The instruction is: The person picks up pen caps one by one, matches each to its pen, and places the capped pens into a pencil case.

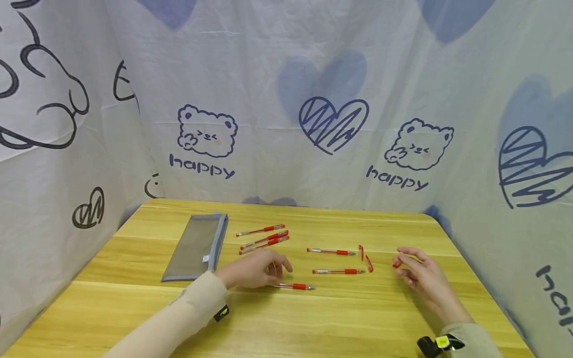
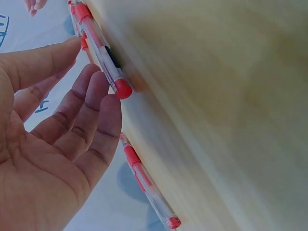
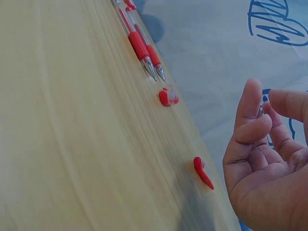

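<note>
My left hand [image 1: 257, 268] is over the table with its fingers loosely bent, at the rear end of an uncapped red gel pen [image 1: 295, 286]. In the left wrist view, the fingertips are right beside that pen [image 2: 103, 57], and the thumb stands apart from the fingers. My right hand [image 1: 423, 281] hovers at the right with relaxed fingers and nothing between them. A loose red pen cap [image 3: 202, 172] lies on the table near it. Two more uncapped pens, an upper one [image 1: 331, 251] and a lower one [image 1: 338, 271], point toward two loose caps [image 1: 368, 263].
Three capped red pens [image 1: 264, 241] lie further back, left of centre. A grey zip pouch [image 1: 192, 248] lies flat at the left of the wooden table [image 1: 358, 323]. Printed white cloth [image 1: 268, 164] hangs behind the table and along both sides.
</note>
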